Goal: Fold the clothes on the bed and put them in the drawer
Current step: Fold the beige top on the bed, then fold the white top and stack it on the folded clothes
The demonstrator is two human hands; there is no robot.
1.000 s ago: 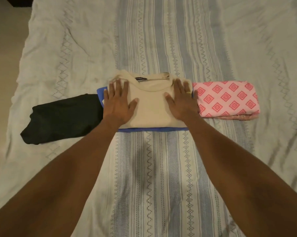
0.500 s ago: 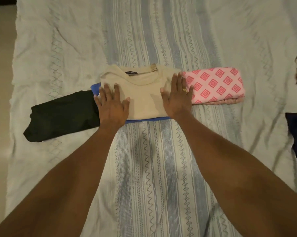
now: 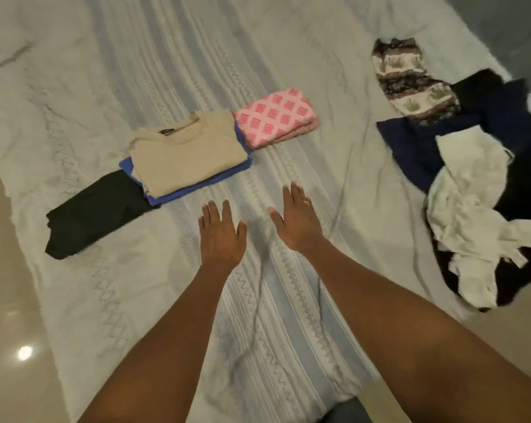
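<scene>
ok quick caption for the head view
Left hand and right hand open over the bedspread, near a folded beige shirt stacked on a blue garment; an unfolded pile at right.

Folded beige shirt (image 3: 185, 154) lies atop blue garment (image 3: 126, 167).

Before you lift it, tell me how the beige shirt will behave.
The beige shirt is soft cloth, so it will likely sag and unfold unless supported. It looks thin, probably light. It lies on a blue garment, which may drag along.

Blue garment (image 3: 197, 185) mostly under beige shirt (image 3: 188, 154)
</scene>
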